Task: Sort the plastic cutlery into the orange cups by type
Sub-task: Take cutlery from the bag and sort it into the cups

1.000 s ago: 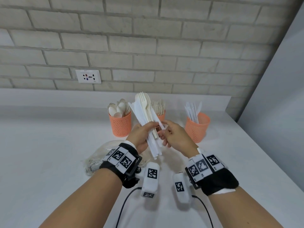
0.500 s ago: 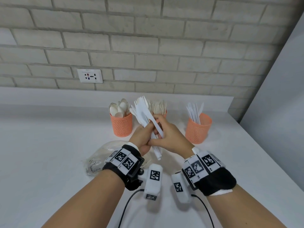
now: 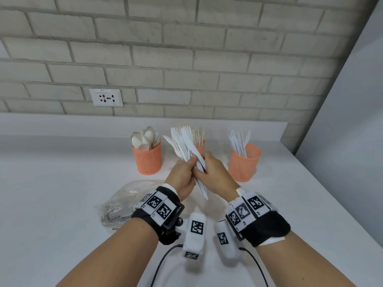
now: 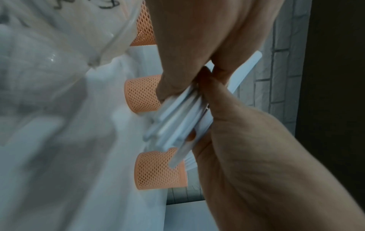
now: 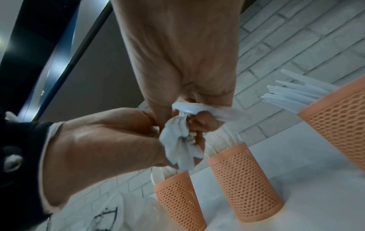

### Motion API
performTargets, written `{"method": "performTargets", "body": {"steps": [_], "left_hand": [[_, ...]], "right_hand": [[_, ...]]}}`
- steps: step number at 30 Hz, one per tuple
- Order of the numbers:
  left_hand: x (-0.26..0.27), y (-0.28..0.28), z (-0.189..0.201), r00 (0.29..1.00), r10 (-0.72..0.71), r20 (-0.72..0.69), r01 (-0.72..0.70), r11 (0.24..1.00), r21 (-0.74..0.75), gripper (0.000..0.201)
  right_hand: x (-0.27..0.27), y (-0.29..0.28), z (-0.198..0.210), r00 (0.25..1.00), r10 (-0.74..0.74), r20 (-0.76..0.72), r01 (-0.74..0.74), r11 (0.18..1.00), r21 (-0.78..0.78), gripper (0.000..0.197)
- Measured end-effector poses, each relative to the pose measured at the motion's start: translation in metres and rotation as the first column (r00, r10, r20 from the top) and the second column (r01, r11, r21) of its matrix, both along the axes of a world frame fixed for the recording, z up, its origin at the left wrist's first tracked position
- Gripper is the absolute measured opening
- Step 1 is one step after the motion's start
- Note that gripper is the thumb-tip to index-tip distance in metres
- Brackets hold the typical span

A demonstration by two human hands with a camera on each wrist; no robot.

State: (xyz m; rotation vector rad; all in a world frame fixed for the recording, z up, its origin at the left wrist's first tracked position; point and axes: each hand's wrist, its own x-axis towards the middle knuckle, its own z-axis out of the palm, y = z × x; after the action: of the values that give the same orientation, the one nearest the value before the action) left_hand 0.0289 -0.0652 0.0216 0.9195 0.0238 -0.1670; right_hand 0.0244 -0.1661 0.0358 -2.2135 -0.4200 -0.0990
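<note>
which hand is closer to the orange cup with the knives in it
Right. The right hand sits just beside the knife cup; the left hand is farther off, on the right hand's other side.

Middle cup (image 3: 200, 147) mostly hidden behind held cutlery bundle (image 3: 187, 148). Bundle's piece types blurred in wrist views. Plastic bag (image 3: 124, 200) left of bundle, partly covered by left wrist.

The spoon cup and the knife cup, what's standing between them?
In the head view, the fork cup, mostly hidden behind the cutlery bundle that both hands hold.
</note>
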Motion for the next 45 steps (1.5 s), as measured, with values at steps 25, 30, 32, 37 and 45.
{"method": "performTargets", "body": {"steps": [25, 30, 32, 37, 45], "left_hand": [[0.021, -0.028, 0.006, 0.996, -0.010, 0.088, -0.004, 0.988, 0.154, 0.033], [0.025, -0.038, 0.002, 0.997, 0.018, 0.080, -0.031, 0.987, 0.156, 0.031], [0.029, -0.038, 0.005, 0.995, 0.032, 0.099, -0.049, 0.985, 0.167, 0.019], [0.045, -0.041, 0.007, 0.995, 0.101, 0.021, -0.103, 0.977, 0.186, 0.010], [0.049, -0.040, 0.007, 0.998, 0.021, 0.063, -0.031, 0.988, 0.150, 0.016]], "right_hand": [[0.014, -0.051, -0.006, 0.940, 0.171, -0.295, 0.015, 0.844, 0.536, 0.028], [0.021, -0.058, -0.006, 0.940, 0.129, -0.315, 0.050, 0.863, 0.503, 0.022], [0.024, -0.062, -0.005, 0.945, 0.102, -0.309, 0.075, 0.856, 0.512, 0.016], [0.038, -0.079, 0.006, 0.976, -0.019, -0.217, 0.122, 0.872, 0.474, 0.008], [0.099, -0.121, 0.043, 0.903, -0.369, 0.219, 0.242, 0.860, 0.449, 0.008]]}}
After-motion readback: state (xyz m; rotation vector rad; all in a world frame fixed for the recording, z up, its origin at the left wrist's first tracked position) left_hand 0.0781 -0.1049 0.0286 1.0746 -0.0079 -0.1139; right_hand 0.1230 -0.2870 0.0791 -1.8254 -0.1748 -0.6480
